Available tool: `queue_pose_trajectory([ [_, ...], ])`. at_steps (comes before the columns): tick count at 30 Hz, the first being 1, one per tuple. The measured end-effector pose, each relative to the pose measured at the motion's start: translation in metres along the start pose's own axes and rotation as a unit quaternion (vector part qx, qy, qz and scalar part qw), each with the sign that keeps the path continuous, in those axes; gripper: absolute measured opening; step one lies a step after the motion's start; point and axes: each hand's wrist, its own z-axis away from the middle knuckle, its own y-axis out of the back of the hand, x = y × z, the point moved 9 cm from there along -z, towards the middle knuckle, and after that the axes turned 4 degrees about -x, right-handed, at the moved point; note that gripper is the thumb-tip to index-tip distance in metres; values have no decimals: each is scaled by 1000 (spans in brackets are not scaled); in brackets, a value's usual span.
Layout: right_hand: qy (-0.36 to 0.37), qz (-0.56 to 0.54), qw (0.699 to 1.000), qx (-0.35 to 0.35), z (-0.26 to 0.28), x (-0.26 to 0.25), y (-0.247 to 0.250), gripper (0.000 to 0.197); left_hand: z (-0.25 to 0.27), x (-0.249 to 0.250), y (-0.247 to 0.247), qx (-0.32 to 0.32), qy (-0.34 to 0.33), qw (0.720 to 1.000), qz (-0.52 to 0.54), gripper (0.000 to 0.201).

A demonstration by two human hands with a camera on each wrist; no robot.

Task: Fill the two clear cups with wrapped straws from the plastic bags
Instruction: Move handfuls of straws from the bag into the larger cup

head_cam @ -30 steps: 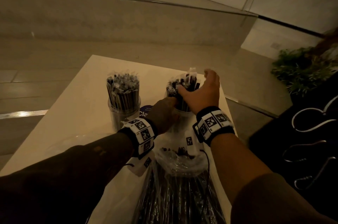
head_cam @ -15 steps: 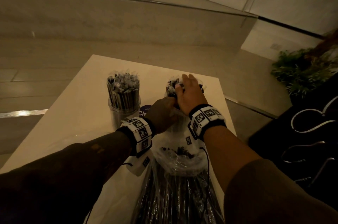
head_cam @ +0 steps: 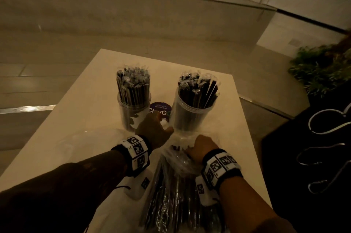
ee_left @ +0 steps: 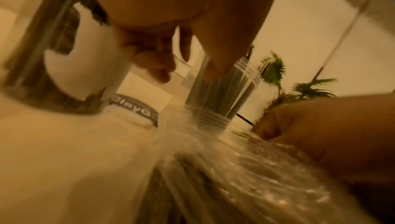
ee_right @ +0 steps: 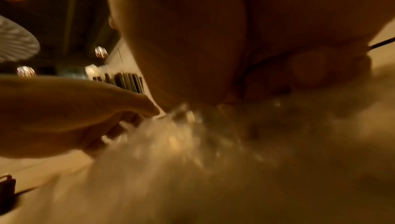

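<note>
Two clear cups stand on the white table (head_cam: pixel 76 128), both packed with dark wrapped straws: the left cup (head_cam: pixel 133 111) and the right cup (head_cam: pixel 192 116). A clear plastic bag (head_cam: pixel 178 191) of straws lies in front of them, its mouth toward the cups. My left hand (head_cam: pixel 154 130) sits low between the cups, fingers curled, thumb on the bag's crinkled edge (ee_right: pixel 171 121). My right hand (head_cam: pixel 201 146) curls its fingers into the bag's mouth over the straw ends (head_cam: pixel 175 147). The wrist views are blurred.
A round dark sticker (head_cam: pixel 160 111) lies between the cups. The table's right edge runs close to the right cup. Beyond it are a green plant (head_cam: pixel 322 69) and a dark object with white lines (head_cam: pixel 313 147). A glass barrier stands behind the table.
My right hand came off the top of the right cup and dropped back to the bag's mouth. My left hand let go of that cup and slid down toward the bag.
</note>
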Motion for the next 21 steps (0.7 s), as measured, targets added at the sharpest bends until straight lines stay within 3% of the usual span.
queue_pose_trajectory([
  [2, -6, -9, 1000, -30, -1, -1, -14, 57, 12, -27, -41, -195, 116, 974, 19, 58],
  [4, -4, -12, 999, -47, 0, -8, -23, 55, 32, -34, -70, -306, 165, 932, 105, 45],
  [12, 40, -169, 984, -46, 0, -32, -28, 34, 29, -33, -73, -301, 111, 947, 12, 38],
  [17, 42, -153, 983, -93, 2, -31, -35, 34, 28, -32, -73, -309, 94, 945, -55, 41],
  [21, 28, -175, 981, -76, 3, -30, -31, 32, 31, -32, -74, -292, 109, 950, 12, 35],
])
